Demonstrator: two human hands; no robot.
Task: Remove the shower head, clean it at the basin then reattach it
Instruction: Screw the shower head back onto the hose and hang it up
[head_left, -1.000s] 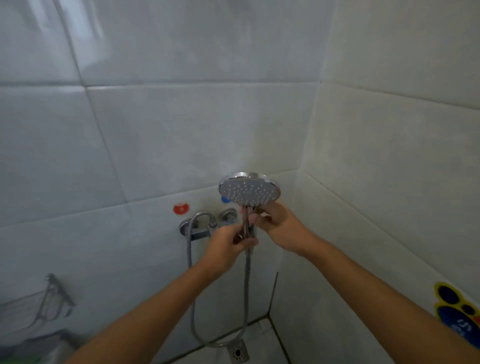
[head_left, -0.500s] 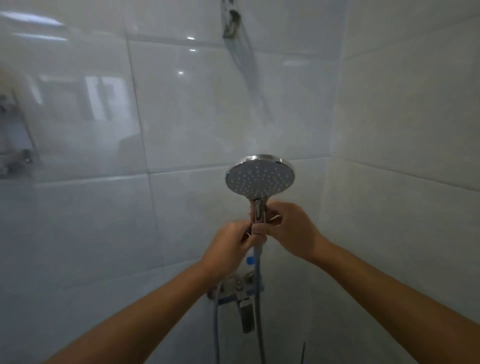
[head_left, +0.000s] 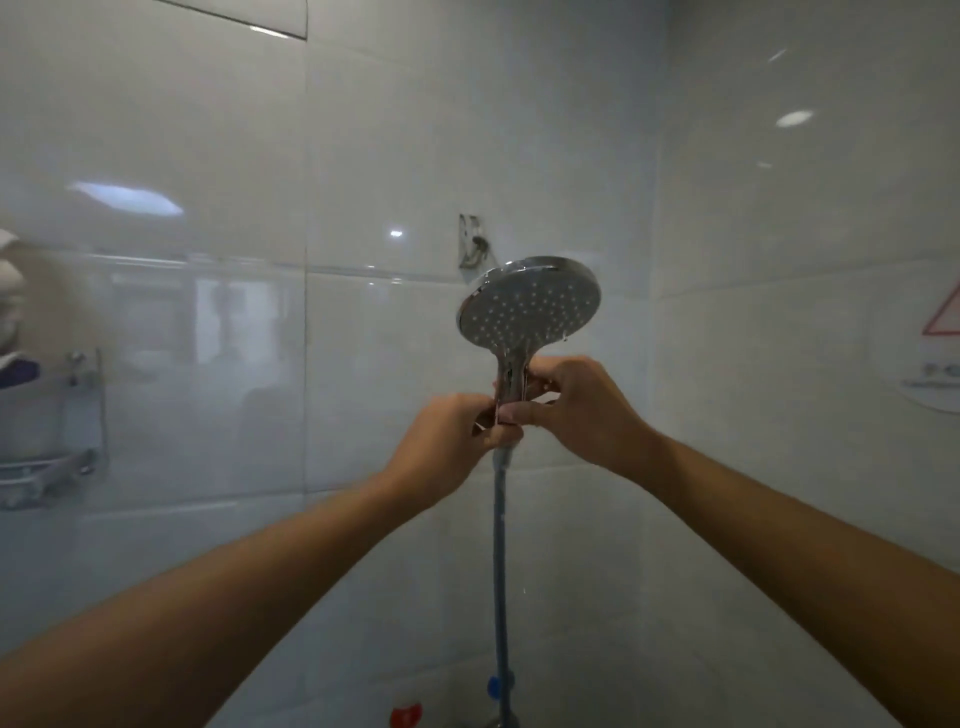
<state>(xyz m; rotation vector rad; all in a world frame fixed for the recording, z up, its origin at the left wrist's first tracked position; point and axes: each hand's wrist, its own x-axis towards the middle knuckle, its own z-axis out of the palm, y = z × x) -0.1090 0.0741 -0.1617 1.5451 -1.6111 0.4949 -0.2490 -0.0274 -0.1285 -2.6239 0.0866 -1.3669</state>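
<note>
A round chrome shower head (head_left: 530, 301) with a dotted grey face is held upright in front of the tiled wall. My right hand (head_left: 576, 410) grips its chrome handle just below the face. My left hand (head_left: 447, 441) is closed around the handle's lower end, where the metal hose (head_left: 500, 571) joins and hangs straight down. A small wall bracket (head_left: 470, 241) sits on the tiles just above and left of the shower head, apart from it. The joint between hose and handle is hidden by my fingers.
A metal wall shelf (head_left: 57, 467) with a blue item hangs at the far left. Red (head_left: 406, 716) and blue (head_left: 496, 687) tap markers show at the bottom near the hose. A sticker with a red triangle (head_left: 943, 332) is on the right wall, which meets the back wall in a corner.
Both hands have lifted the shower head higher along the wall, and my view has tilted up; the tap has dropped to the bottom edge and the bracket is now close above the head.
</note>
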